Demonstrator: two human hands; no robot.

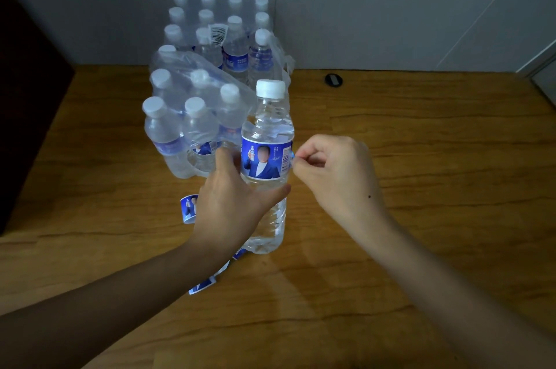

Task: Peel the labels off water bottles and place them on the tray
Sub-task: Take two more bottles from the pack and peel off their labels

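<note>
A clear water bottle with a white cap stands upright in the middle of the wooden table. Its blue label is wrapped around the upper body. My left hand grips the bottle around the middle, just below the label. My right hand pinches the label's right edge between thumb and forefinger. Peeled blue labels lie on the table: one to the left of my left hand, and others partly hidden under my left forearm.
A torn shrink-wrapped pack of bottles stands just behind and left of the held bottle, with a second pack behind it against the grey wall. A small black round object lies at the table's back edge. No tray is in view.
</note>
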